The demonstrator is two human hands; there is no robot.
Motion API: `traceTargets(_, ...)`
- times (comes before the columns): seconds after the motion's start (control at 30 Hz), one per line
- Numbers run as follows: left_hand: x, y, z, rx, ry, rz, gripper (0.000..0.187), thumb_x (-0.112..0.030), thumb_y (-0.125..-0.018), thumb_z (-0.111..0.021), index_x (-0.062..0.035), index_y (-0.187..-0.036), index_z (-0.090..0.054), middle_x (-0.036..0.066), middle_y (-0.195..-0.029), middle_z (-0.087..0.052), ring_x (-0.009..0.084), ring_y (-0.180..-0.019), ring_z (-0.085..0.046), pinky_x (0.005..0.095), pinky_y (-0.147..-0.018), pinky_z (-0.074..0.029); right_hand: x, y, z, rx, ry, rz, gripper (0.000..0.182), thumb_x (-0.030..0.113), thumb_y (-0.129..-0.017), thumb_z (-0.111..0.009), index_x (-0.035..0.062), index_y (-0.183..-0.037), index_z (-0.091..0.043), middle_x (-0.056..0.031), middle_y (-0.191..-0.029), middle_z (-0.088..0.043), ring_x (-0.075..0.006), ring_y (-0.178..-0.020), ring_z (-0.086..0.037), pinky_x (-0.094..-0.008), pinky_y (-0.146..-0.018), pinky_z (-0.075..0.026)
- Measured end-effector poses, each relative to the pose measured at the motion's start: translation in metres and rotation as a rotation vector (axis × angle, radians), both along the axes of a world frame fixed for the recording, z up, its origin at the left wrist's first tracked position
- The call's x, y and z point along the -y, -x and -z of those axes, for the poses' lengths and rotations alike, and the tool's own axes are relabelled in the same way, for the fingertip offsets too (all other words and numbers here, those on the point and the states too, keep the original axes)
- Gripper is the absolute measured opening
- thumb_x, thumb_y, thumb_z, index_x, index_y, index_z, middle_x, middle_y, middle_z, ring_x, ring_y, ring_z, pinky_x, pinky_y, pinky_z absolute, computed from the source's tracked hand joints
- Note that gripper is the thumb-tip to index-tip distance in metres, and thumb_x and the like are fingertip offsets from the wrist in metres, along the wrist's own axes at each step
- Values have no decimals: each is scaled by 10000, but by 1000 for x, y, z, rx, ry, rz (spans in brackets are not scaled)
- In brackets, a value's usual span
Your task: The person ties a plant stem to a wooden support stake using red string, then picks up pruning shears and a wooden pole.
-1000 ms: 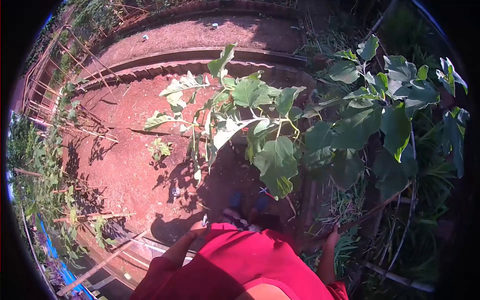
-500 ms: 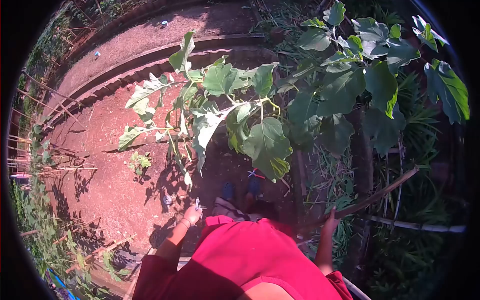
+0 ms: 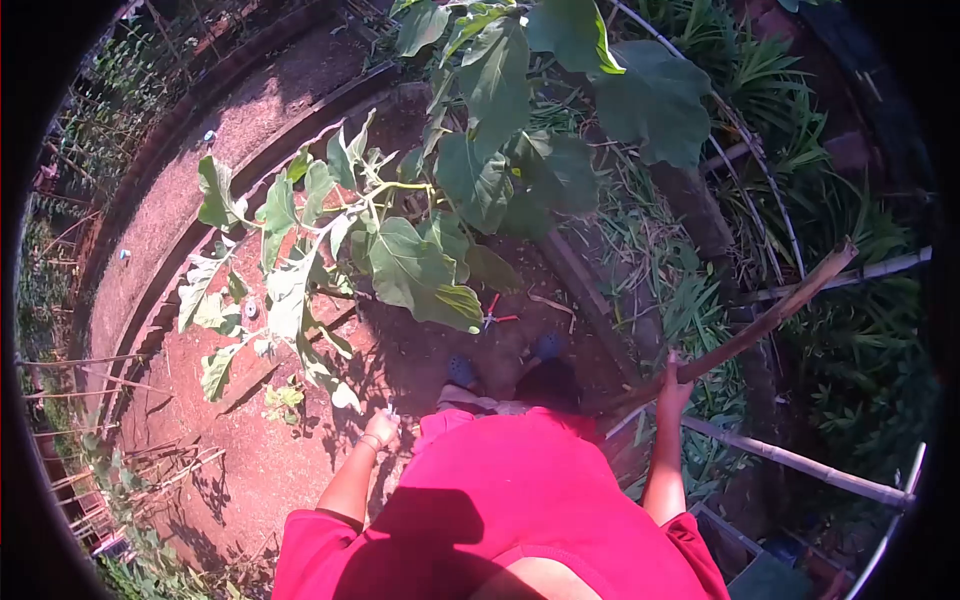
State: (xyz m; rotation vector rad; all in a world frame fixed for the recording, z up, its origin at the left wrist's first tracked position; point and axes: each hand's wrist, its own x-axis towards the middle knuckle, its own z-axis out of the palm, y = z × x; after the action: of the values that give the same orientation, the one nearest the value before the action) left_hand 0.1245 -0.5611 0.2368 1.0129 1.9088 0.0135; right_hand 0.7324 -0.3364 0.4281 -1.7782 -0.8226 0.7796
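My right hand [image 3: 675, 388] is closed round a long rough wooden stick [image 3: 765, 322], which slants up to the right with its lower end near my shirt. On the other side, my left hand [image 3: 383, 425] is closed on a small whitish object [image 3: 391, 409] too small to make out. A large-leaved plant, like an eggplant [image 3: 405, 262], leans over the soil in front of me, its lowest leaves just above my left hand. Past my shoes lies a small tool with red handles [image 3: 495, 314] on the ground.
Bamboo poles [image 3: 800, 465] cross at the right above dense green plants. A raised bed edge [image 3: 590, 290] runs beside cut grass [image 3: 665, 300]. Thin sticks [image 3: 165, 480] and climbing plants stand at the left. A small plant [image 3: 285, 400] grows from the reddish soil.
The view has turned, so the large-leaved plant now sits further left. My right hand and the stick appear higher and the stick is steeper. Both hands keep their hold.
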Motion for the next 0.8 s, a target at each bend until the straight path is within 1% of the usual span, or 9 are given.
traceTargets(0.07, -27, -8, -23, -20, 1, 57, 332, -270, -924, -589, 4, -1082, -692, 271, -1054, -717, 443, -1030, -685, 496, -912, -546, 4, -5, -5, -21, 23, -9, 290, 312, -1001, -716, 110, -909, -530, 29, -718, -482, -91, -647, -461, -277, -603, -385)
traceTargets(0.27, -43, -10, 90, 174, -169, 312, 275, -248, -924, -572, -42, -1024, -723, 223, -901, -739, 408, -888, -722, 483, -749, -556, 1, -40, -4, -29, 59, 10, 308, 302, -989, -737, 114, -862, -529, 29, -718, -495, -88, -614, -477, -278, -589, -400)
traceTargets(0.33, -58, -32, 98, -205, -48, 1038, 279, -252, -937, -564, -51, -910, -756, 210, -878, -748, 390, -878, -742, 503, -768, -598, -6, -56, -3, -48, 76, -5, 298, 292, -988, -737, 112, -866, -533, 32, -720, -496, -84, -616, -475, -277, -586, -396)
traceTargets(0.37, -76, -47, 45, -210, -22, 747, 367, -331, -963, -562, -25, -1134, -670, 231, -981, -736, 393, -951, -715, 469, -725, -557, -9, -67, 0, -22, 73, -25, 291, 287, -987, -739, 109, -874, -539, 35, -722, -494, -81, -625, -471, -275, -594, -394)
traceTargets(0.5, -98, -113, 27, -189, 248, 71, 394, -342, -1007, -517, -18, -1109, -717, 283, -998, -729, 412, -1016, -719, 501, -832, -582, -27, -105, 25, 46, 89, -63, 279, 270, -982, -746, 100, -875, -552, 47, -728, -482, -71, -655, -459, -269, -620, -387)
traceTargets(0.53, -103, -122, 22, -199, 251, 73, 394, -342, -1007, -517, -18, -1109, -717, 283, -998, -729, 412, -1016, -719, 501, -832, -582, -31, -113, 27, 35, 92, -61, 279, 270, -982, -746, 100, -875, -552, 47, -728, -482, -71, -655, -459, -269, -620, -387)
traceTargets(0.6, -124, -146, -4, -267, -200, 789, 338, -301, -1053, -465, -41, -1124, -670, 180, -875, -703, 291, -889, -699, 420, -761, -560, -43, -124, 34, 37, 81, -77, 278, 261, -981, -746, 92, -861, -560, 50, -738, -481, -70, -672, -453, -269, -629, -380)
traceTargets(0.67, -149, -185, -33, 150, -82, 63, 317, -294, -1025, -593, 3, -1106, -670, 166, -966, -742, 271, -921, -690, 433, -827, -538, -54, -140, 33, 15, 96, -92, 280, 256, -978, -749, 89, -853, -562, 49, -744, -483, -69, -676, -450, -266, -628, -377)
traceTargets(0.8, -181, -234, -49, 70, -65, -56, 364, -310, -1003, -644, 32, -1123, -663, 158, -912, -739, 267, -876, -696, 415, -820, -529, -75, -167, 5, -107, 176, -135, 280, 245, -971, -757, 82, -843, -568, 50, -758, -485, -65, -693, -439, -257, -640, -375)
